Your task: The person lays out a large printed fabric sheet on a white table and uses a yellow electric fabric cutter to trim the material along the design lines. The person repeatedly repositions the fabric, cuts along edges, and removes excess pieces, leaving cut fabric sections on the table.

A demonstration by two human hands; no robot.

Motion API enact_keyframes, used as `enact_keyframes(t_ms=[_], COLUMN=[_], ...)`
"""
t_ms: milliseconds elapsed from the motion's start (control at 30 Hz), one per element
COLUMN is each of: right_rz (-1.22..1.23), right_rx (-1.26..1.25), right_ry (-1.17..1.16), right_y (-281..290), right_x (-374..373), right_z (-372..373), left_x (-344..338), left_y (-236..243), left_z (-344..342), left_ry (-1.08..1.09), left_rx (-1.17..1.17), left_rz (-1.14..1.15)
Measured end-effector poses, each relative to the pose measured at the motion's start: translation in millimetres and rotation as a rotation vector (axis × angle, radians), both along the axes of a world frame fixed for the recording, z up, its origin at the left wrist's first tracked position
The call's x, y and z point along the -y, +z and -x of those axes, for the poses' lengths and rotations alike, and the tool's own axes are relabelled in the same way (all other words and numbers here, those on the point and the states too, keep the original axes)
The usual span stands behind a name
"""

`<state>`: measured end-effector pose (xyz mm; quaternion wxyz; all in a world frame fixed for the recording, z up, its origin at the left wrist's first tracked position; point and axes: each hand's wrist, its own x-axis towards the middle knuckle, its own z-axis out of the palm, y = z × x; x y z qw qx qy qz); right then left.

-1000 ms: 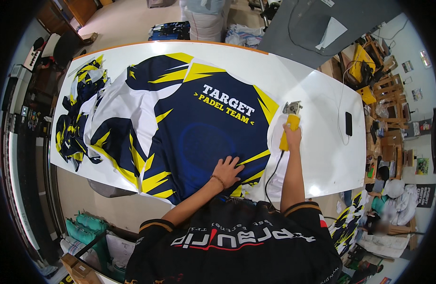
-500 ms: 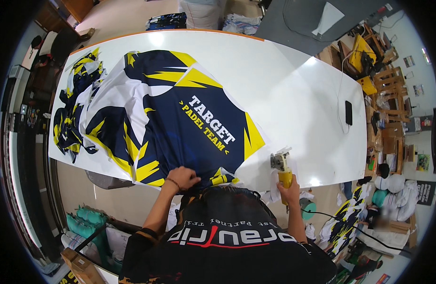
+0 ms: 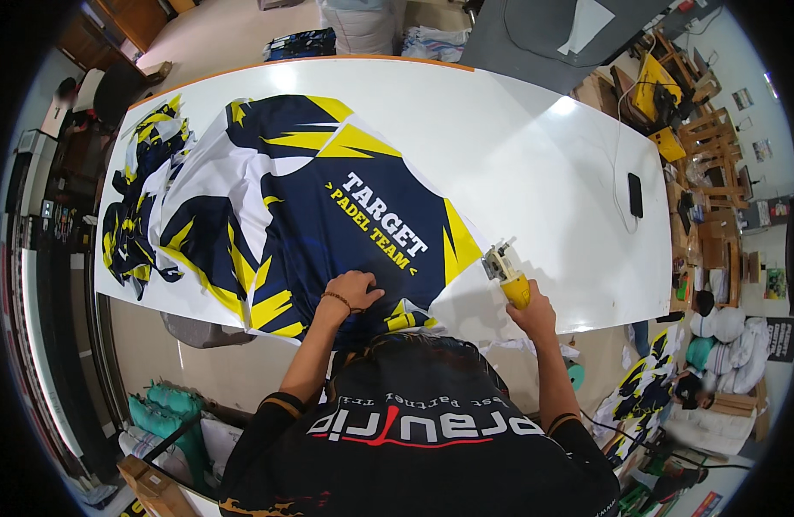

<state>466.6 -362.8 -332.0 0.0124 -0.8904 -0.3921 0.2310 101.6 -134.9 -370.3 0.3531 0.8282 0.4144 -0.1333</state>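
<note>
A printed fabric sheet (image 3: 311, 207) in navy, yellow and white lies across the left half of a large white table (image 3: 543, 164). My left hand (image 3: 352, 289) presses flat on the navy part near the table's front edge. In my right hand (image 3: 531, 314) is a yellow-handled electric fabric cutter (image 3: 504, 270), its blade end touching the right edge of the navy panel. A cord runs back from the cutter along my right arm.
A black phone (image 3: 635, 195) with a cable lies on the table at the right. More printed fabric (image 3: 139, 207) is bunched at the table's left end. Wooden furniture (image 3: 698, 129) and fabric piles (image 3: 647, 388) stand to the right; green items (image 3: 169, 414) sit on the floor at lower left.
My right hand has drawn the cutter down along the panel's right edge toward the front of the table. My left hand has shifted left and nearer to me on the fabric.
</note>
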Motion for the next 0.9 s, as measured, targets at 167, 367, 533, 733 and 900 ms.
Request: enact_keyframes(t_ms=[167, 367, 533, 733, 900], right_rz=[-0.006, 0.031, 0.027, 0.035, 0.043], right_rx=[-0.029, -0.051, -0.040, -0.019, 0.006], right_ry=[0.018, 0.044, 0.071, 0.108, 0.150], right_y=[2, 4, 3, 8, 12], right_x=[-16, -43, -73, -117, -161], right_z=[-3, -6, -5, 1, 5], left_x=[5, 8, 5, 2, -1], left_y=[-4, -12, -16, -12, -9], left_z=[4, 8, 8, 7, 7], left_ry=[0.072, 0.110, 0.099, 0.118, 0.102], left_rx=[0.028, 0.100, 0.097, 0.051, 0.066], left_rz=[0.050, 0.017, 0.024, 0.134, 0.149])
